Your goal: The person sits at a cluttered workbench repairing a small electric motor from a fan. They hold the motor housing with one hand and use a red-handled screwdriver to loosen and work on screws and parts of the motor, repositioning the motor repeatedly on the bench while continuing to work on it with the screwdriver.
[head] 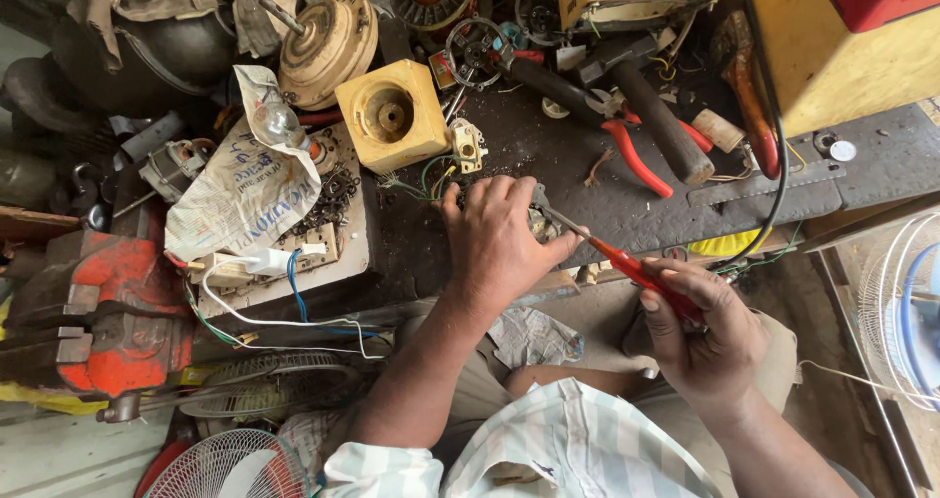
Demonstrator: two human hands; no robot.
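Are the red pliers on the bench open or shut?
Open. The red pliers' two handles splay apart on the bench, one toward the bench edge, the other under the dark hammer handle. Their jaws are hidden among the clutter.

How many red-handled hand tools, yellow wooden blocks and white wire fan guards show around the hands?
Red-handled hand tools: 2, the red-handled screwdriver in the right hand and the red-handled pliers on the dark workbench.
Yellow wooden block with a round hole: 1.
White wire fan guards: 2, bottom left and right edge.
Total: 5.
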